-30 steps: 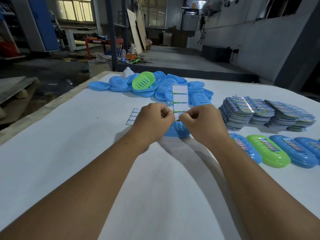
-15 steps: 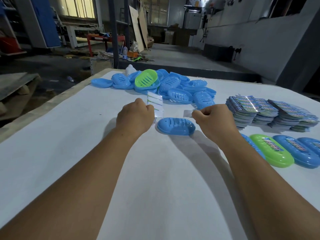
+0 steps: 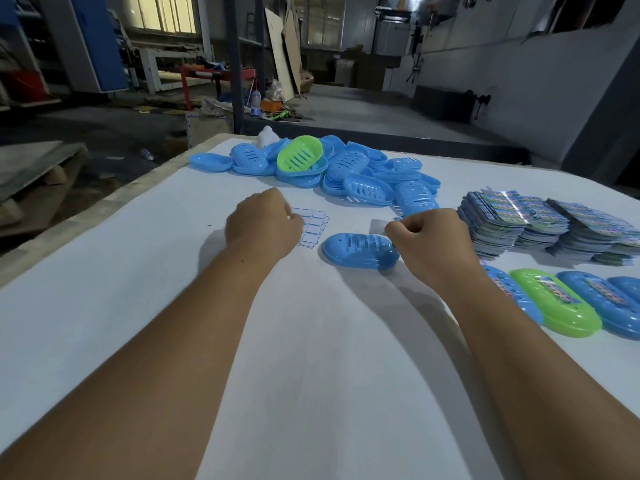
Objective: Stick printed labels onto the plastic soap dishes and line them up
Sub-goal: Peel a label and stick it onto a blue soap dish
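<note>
Since a second ago your hands have split apart: left hand [image 3: 265,223] has carried the label sheet [image 3: 313,228] down flat onto the bench [image 3: 104,306] at about 10 o'clock from the blue soap dish [image 3: 360,250], and right hand [image 3: 427,237] has come away with one peeled label [image 3: 378,226].

Right grip: fingers curled in, thumb and forefinger pinching the label by one edge, so the sticky side stays free. It hangs just above the dish's right end, apparently not yet touching. Left grip: fist loosely closed, resting on the sheet's near-left corner; can't tell whether it pinches the sheet or just pins it.

The dish lies face-down between your hands, slotted back up, probably so the label lands on a smooth, stable face. Nothing steadies it, so it could skid when you press.

Around:
- Unlabelled pile of dishes [image 3: 349,171] at 12 o'clock, well clear.
- Printed card stacks [image 3: 512,223] at 2 o'clock, close behind your right hand; watch the knuckles there.
- Finished row [image 3: 557,306] at 4 o'clock, labels on, side by side. The next slot looks to be at its left end, under your right forearm.

Path from label to dish is open.
</note>
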`<action>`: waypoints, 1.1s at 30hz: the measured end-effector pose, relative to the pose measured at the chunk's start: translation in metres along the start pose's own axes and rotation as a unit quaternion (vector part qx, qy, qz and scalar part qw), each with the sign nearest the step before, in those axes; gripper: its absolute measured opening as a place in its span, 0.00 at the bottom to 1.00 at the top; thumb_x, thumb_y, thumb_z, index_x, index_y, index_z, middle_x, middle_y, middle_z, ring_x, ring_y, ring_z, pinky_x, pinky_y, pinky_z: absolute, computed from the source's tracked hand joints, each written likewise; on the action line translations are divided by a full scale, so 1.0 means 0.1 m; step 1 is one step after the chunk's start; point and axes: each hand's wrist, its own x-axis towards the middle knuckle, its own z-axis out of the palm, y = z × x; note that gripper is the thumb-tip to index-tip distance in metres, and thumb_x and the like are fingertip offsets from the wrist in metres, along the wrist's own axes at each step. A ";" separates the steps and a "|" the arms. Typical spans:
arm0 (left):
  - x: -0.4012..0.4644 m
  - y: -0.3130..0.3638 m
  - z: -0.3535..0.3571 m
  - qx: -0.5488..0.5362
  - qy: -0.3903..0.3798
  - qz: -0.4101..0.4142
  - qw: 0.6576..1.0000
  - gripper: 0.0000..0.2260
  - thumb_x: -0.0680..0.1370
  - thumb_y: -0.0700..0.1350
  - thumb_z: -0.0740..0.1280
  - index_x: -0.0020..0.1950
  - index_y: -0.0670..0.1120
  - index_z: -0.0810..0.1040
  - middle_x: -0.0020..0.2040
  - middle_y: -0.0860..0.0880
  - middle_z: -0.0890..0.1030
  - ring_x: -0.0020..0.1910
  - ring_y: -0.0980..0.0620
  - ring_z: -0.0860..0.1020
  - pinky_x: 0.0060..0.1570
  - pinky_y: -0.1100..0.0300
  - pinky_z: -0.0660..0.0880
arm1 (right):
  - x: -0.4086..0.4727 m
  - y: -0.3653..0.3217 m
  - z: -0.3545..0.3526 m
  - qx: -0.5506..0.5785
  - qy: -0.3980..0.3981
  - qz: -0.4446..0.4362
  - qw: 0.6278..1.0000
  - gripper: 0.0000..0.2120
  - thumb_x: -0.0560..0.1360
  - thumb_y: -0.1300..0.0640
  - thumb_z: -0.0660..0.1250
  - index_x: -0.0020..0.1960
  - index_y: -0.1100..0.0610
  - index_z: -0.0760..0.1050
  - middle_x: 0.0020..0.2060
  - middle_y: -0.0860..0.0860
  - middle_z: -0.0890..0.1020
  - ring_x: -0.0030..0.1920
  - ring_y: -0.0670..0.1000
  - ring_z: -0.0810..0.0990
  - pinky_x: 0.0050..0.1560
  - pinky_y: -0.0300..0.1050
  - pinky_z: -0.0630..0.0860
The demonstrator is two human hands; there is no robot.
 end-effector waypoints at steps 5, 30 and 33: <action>-0.26 0.35 0.04 -0.314 -0.084 0.072 0.943 0.10 0.74 0.51 0.72 0.36 0.48 0.83 0.30 0.55 0.80 0.30 0.59 0.76 0.37 0.61 0.73 | -0.04 -0.05 0.02 0.004 0.007 -0.013 1.000 0.16 0.69 0.55 0.64 0.30 0.64 0.67 0.23 0.51 0.62 0.26 0.48 0.56 0.30 0.43 0.58; -0.42 0.41 0.15 -0.379 -0.095 0.068 0.918 0.07 0.74 0.49 0.75 0.37 0.50 0.85 0.32 0.52 0.83 0.33 0.55 0.79 0.42 0.55 0.78 | -0.13 -0.12 0.03 0.103 -0.065 -0.069 0.990 0.14 0.72 0.59 0.64 0.40 0.42 0.84 0.30 0.37 0.81 0.26 0.42 0.72 0.33 0.39 0.69; -0.42 0.43 0.15 -0.365 -0.085 0.062 0.925 0.08 0.73 0.49 0.73 0.36 0.47 0.83 0.28 0.53 0.80 0.28 0.57 0.74 0.34 0.62 0.73 | -0.10 -0.09 0.04 0.107 -0.044 -0.041 0.993 0.12 0.72 0.59 0.65 0.44 0.46 0.86 0.33 0.36 0.82 0.29 0.42 0.75 0.34 0.40 0.71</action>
